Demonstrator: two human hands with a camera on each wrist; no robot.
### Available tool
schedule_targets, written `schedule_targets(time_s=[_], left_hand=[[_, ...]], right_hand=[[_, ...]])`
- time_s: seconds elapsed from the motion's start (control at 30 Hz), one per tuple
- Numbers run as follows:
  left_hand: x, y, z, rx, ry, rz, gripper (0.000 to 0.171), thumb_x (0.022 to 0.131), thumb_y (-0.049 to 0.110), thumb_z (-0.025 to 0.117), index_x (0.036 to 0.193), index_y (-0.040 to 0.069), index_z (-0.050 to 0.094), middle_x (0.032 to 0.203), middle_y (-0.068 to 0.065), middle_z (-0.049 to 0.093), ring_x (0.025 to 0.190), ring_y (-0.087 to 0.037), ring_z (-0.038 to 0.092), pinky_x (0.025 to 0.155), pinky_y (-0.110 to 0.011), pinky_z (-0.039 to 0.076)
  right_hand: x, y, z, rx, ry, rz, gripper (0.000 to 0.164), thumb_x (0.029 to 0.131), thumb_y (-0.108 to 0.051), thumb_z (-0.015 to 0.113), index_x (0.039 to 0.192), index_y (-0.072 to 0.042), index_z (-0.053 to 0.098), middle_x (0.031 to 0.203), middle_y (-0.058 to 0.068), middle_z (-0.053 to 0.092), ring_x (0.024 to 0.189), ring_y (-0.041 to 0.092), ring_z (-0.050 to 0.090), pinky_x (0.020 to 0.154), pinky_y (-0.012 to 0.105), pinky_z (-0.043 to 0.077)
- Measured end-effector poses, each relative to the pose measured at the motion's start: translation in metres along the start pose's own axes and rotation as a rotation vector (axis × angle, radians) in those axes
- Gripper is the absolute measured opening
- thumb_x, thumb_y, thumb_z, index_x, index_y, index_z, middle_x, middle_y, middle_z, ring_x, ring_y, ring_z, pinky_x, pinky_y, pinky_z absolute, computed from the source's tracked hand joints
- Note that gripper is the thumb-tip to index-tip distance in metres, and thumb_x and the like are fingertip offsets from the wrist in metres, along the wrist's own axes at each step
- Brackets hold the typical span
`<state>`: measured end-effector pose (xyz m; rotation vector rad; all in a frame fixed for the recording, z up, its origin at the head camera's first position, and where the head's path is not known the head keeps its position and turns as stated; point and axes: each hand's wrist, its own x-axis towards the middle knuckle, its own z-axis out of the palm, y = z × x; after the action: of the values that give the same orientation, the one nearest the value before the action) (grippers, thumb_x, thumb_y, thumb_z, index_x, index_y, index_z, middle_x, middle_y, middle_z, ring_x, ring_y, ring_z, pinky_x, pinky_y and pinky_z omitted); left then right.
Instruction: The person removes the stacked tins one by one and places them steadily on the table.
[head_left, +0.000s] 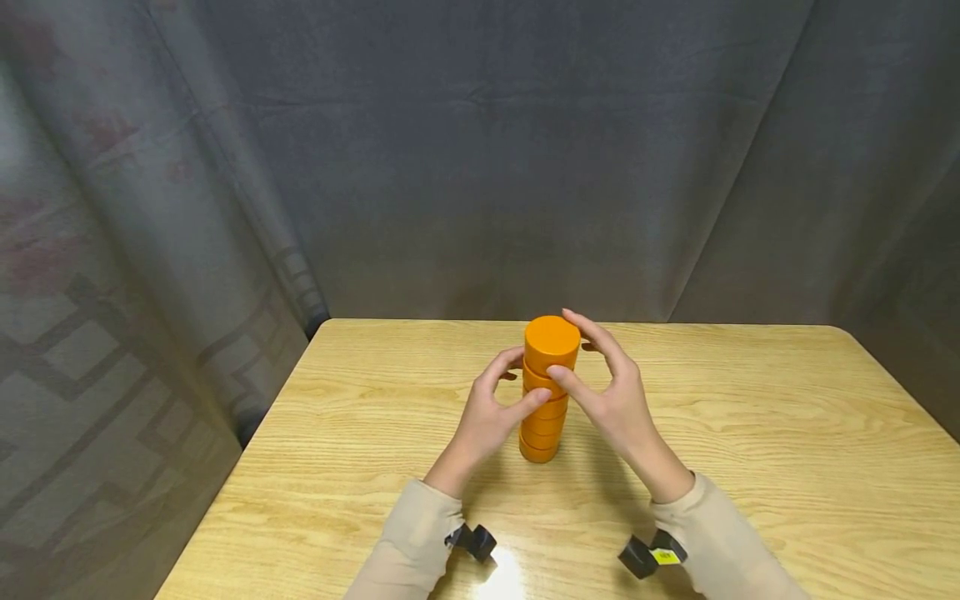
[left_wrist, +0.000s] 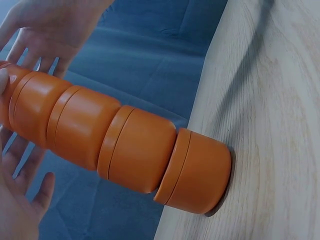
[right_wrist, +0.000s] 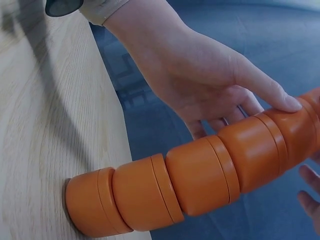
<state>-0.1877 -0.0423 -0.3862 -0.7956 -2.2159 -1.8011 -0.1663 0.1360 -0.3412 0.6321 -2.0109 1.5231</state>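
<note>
The left grip (head_left: 489, 414) pinches the upper part of the orange stack (head_left: 540, 425), which stands on the surface (head_left: 750, 417) between both grips; the right grip (head_left: 618, 404) pinches slightly higher. Aligning seems in hand; next likely calls for even, gentle release.

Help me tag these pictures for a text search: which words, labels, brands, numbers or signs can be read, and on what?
No text can be read.
Yellow label on the black wrist device at the right sleeve: dark marks, too small and blurred to read.
Stack of orange containers: no lettering shows in any view.
</note>
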Motion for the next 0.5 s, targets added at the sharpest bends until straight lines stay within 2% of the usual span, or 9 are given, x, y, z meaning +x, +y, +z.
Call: schedule_targets(time_s=[0.17, 0.3, 0.4, 0.5], left_hand=[[-0.0004, 0.0010, -0.0001, -0.002, -0.001, -0.020, 0.056, 0.090, 0.048, 0.070, 0.135, 0.018, 0.056, 0.130, 0.008, 0.059, 0.114, -0.016, 0.050, 0.097, -0.046, 0.039], [-0.0002, 0.0007, 0.0000, -0.005, -0.002, -0.021, 0.055, 0.091, 0.046, 0.070, 0.136, 0.018, 0.056, 0.130, 0.008, 0.059, 0.114, -0.016, 0.051, 0.097, -0.048, 0.039], [-0.0006, 0.0004, 0.0003, -0.006, -0.003, -0.025, 0.054, 0.091, 0.046, 0.070, 0.136, 0.018, 0.056, 0.130, 0.008, 0.059, 0.115, -0.016, 0.050, 0.097, -0.048, 0.039], [-0.0009, -0.0002, 0.0010, -0.007, -0.002, -0.027, 0.054, 0.091, 0.045, 0.070, 0.135, 0.019, 0.056, 0.130, 0.009, 0.059, 0.115, -0.016, 0.050, 0.098, -0.048, 0.039]], right_hand=[[0.0003, 0.0005, 0.0007, 0.003, 0.010, 0.004, 0.060, 0.083, 0.003, 0.074, 0.139, -0.007, 0.056, 0.138, -0.001, 0.057, 0.122, 0.014, 0.051, 0.099, 0.034, 0.036], [0.0002, 0.0004, 0.0014, 0.008, 0.015, 0.002, 0.060, 0.082, 0.004, 0.074, 0.139, -0.008, 0.057, 0.137, 0.005, 0.058, 0.120, 0.015, 0.051, 0.099, 0.038, 0.036], [0.0002, 0.0000, 0.0018, 0.012, 0.019, -0.006, 0.060, 0.082, 0.004, 0.074, 0.138, -0.008, 0.057, 0.136, 0.009, 0.059, 0.119, 0.014, 0.052, 0.098, 0.038, 0.036], [-0.0001, -0.0004, 0.0018, 0.012, 0.025, -0.012, 0.059, 0.082, 0.004, 0.074, 0.138, -0.008, 0.057, 0.134, 0.006, 0.060, 0.117, 0.014, 0.052, 0.098, 0.037, 0.036]])
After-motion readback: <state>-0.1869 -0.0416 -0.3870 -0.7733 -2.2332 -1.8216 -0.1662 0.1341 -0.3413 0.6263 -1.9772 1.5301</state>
